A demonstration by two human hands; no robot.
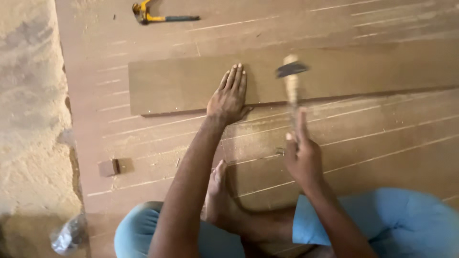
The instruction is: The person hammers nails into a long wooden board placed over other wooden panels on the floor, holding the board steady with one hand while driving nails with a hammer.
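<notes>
A long brown board (181, 83) lies across a larger sheet of brown board (373, 138) marked with pale saw lines. My left hand (229, 95) presses flat on the long board near its front edge, fingers together. My right hand (302, 157) grips the wooden handle of a hammer (290, 76), whose dark head is raised and blurred above the long board, to the right of my left hand. My bare foot (217, 191) rests on the sheet between my arms.
A yellow-handled tool (158, 16) lies at the far top left. A small wooden block (109, 167) sits at the left on the sheet. Rough pale floor (28, 105) runs along the left, with a crumpled plastic bag (69, 234) at the bottom left.
</notes>
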